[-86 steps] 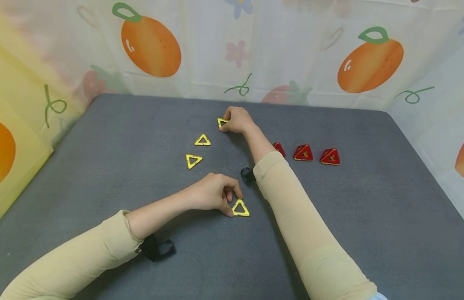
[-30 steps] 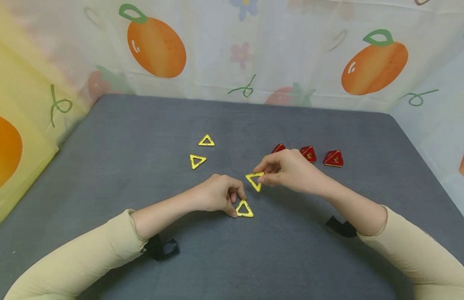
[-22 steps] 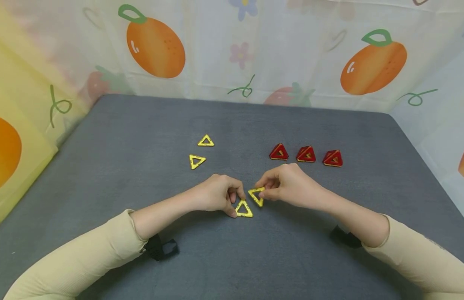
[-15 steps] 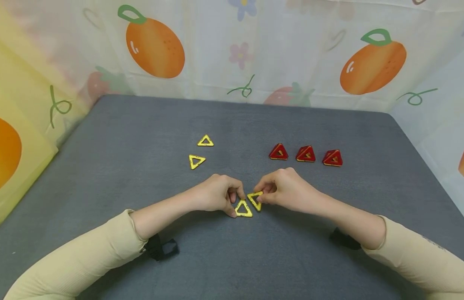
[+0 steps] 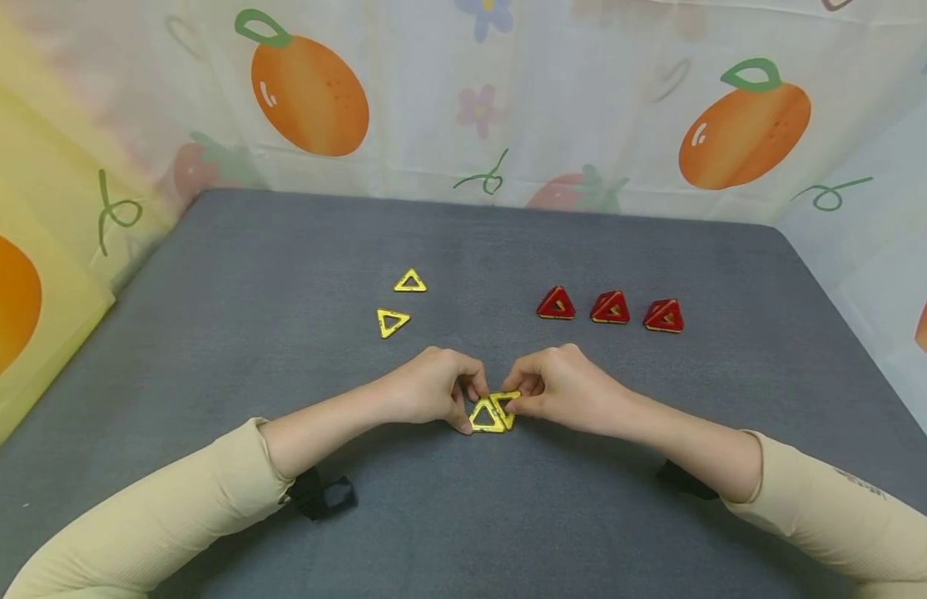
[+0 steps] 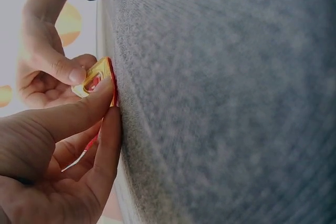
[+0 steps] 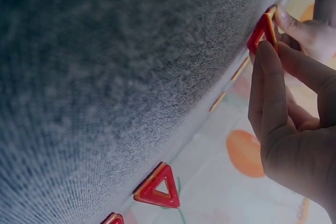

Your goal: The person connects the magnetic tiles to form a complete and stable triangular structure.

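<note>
Near the table's middle, my left hand (image 5: pixel 437 387) pinches a triangular magnetic tile (image 5: pixel 488 429), yellow on its upper side, by its left edge. From the right, my right hand (image 5: pixel 572 389) pinches a second yellow triangular tile (image 5: pixel 507 394), partly covered by its fingers. The two tiles sit side by side, their facing edges appearing to touch. In the right wrist view the held tile (image 7: pixel 257 35) shows a red underside. Further back on the left lie two loose yellow triangular tiles, one (image 5: pixel 410 289) behind the other (image 5: pixel 392 313).
Three red triangular pieces, apparently small pyramids, stand in a row at the back right: left (image 5: pixel 556 314), middle (image 5: pixel 609 318) and right (image 5: pixel 663 327). The grey table (image 5: pixel 299 241) ends at a fruit-patterned curtain (image 5: pixel 568 108) behind it.
My right hand has brought its yellow tile from the back of the table towards me, then left against the other tile. The left hand has kept its pinch and place.
</note>
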The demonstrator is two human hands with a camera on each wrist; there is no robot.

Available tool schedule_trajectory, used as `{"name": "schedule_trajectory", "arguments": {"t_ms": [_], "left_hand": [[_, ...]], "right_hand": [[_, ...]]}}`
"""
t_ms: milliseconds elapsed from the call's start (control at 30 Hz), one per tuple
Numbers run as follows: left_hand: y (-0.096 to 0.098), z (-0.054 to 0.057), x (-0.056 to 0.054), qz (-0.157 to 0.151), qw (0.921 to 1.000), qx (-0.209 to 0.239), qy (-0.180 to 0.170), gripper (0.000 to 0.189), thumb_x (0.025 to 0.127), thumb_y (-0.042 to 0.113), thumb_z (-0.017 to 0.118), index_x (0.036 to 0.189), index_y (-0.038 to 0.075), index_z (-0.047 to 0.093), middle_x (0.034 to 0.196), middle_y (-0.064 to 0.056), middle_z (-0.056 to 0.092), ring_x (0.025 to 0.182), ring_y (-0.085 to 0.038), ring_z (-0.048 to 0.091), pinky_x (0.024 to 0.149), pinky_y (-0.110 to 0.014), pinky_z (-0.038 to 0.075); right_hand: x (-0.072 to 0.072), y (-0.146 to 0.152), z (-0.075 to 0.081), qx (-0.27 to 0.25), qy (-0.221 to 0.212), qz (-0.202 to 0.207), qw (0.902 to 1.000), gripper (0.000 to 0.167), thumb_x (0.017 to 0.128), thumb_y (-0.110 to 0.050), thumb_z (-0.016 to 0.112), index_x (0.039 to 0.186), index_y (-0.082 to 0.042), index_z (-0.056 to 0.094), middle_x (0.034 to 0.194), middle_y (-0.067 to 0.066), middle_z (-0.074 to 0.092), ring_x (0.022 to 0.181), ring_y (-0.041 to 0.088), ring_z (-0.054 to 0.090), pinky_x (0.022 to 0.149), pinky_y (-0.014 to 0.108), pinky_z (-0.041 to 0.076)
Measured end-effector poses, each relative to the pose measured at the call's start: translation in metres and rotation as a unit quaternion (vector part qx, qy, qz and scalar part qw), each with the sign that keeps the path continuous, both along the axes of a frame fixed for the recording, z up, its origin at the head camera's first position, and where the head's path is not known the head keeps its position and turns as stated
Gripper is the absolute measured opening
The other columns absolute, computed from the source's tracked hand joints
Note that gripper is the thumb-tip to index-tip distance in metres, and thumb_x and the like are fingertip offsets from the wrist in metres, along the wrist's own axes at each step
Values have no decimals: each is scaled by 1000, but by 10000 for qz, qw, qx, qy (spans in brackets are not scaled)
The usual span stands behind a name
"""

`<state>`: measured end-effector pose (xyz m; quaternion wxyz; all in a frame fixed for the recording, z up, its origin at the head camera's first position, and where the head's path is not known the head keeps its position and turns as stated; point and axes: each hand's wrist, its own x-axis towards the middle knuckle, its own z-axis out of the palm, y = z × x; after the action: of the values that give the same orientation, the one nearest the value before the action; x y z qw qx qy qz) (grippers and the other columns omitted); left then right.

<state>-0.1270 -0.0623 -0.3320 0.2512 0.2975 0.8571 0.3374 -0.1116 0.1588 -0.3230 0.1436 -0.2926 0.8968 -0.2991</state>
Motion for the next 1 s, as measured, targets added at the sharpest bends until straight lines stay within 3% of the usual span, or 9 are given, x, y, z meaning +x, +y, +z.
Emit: {"name": "schedule_trajectory", "arguments": {"t_ms": [300,633,1000], "left_hand": [[1,-2,0,51,10000,44,-26,31,68,4,87,92,8,68,89,-3,69,70,-3,65,64,-17,54],[0,-1,-1,55,10000,-14,-36,31,68,5,88,91,7,67,88,-3,69,71,-4,65,64,-17,53],[0,-1,-2,76,9999,-42,-96,30,69,7,88,90,7,66,88,-3,70,71,-4,66,64,-17,54]], "right_hand": [[1,-2,-2,-223,121,81,9996,17,82,-19,81,98,-15,77,82,-7,75,70,-4,64,61,17,53],[-3,-4,-8,-635,-478,378,9961,31,77,-17,84,106,-14,75,89,-5,77,77,-2,69,70,20,57],[-8,-3,-12,-338,-416,733,9959,38,73,-18,88,107,-18,71,96,-6,71,79,6,63,68,19,56]]}}
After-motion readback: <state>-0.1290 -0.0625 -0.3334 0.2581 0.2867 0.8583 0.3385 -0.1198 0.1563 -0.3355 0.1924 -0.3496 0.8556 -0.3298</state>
